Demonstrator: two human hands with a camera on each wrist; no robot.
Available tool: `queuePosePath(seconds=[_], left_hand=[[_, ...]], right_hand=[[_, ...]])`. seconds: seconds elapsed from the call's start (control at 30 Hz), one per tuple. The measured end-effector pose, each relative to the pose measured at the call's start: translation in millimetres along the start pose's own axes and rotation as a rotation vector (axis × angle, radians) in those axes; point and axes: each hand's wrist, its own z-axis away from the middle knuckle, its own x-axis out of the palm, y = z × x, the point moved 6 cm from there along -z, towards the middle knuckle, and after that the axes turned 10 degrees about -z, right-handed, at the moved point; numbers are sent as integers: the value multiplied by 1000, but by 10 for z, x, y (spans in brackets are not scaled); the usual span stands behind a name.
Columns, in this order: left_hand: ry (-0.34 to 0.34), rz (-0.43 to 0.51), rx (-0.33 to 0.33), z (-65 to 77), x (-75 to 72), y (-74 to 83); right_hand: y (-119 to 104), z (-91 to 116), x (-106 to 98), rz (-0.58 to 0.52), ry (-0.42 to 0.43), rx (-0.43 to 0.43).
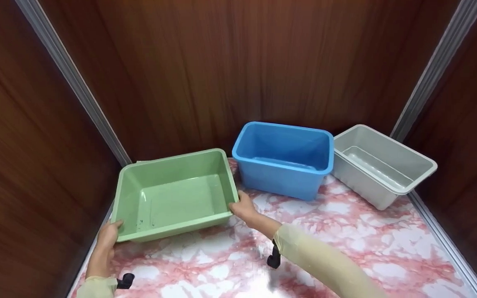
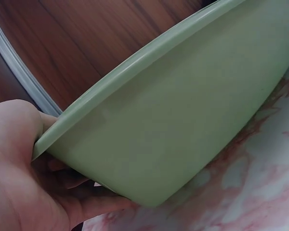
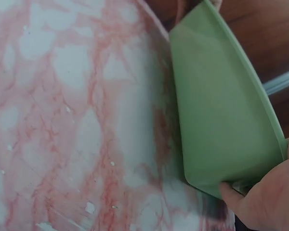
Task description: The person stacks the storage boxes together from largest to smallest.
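Observation:
A green plastic tub (image 1: 180, 203) with a few dark specks on its floor is held at its two near corners. My left hand (image 1: 108, 235) grips the near left corner, its thumb over the rim and its fingers under the outside wall, as the left wrist view shows. At the near right corner my right hand (image 1: 244, 207) grips the rim the same way; the right wrist view shows a fingertip (image 3: 229, 190) against the outer wall. Whether the tub's base touches the table cannot be told.
A deep blue bin (image 1: 282, 180) stands right of the green tub, and a grey bin (image 1: 362, 180) sits at an angle beyond it. Pink-and-white marbled tabletop (image 1: 222, 265) lies beneath. Dark wood-grain panels (image 1: 222, 74) with metal corner strips (image 1: 77, 78) enclose the back and sides.

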Motion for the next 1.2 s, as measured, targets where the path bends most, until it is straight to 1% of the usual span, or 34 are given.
queuePosePath(seconds=[0.13,0.2,0.27,0.37,0.43,0.57,0.67,0.7,0.83,0.93,1.07,1.2], left_hand=[[-12,28,-17,46,-28,-81],[-21,63,-32,67,-35,-137],[-30,60,-40,76,-49,-173],[-46,62,-35,79,-60,-206],[-52,32,-24,80,-65,-214],[-65,16,-36,94,-64,-228],[-80,36,-66,125,-51,-233],[-85,40,-64,137,-46,-228],[-102,78,-30,179,-9,-173],[-108,78,7,204,12,-125],[-117,82,28,218,48,-90],[-117,94,30,238,113,-80]], right_hand=[[-12,81,-27,52,13,-16],[-28,129,-38,80,7,-30],[-55,172,-52,116,0,-45],[-74,241,-65,131,-24,-48],[-74,294,-73,111,-47,-25],[-51,405,-81,31,-113,48],[-29,475,-92,2,-153,82],[-25,498,-99,-8,-162,89],[-13,587,-132,-64,-166,99],[-20,657,-163,-103,-161,94],[-39,745,-222,-83,-154,68],[-50,826,-303,-55,-151,59]])
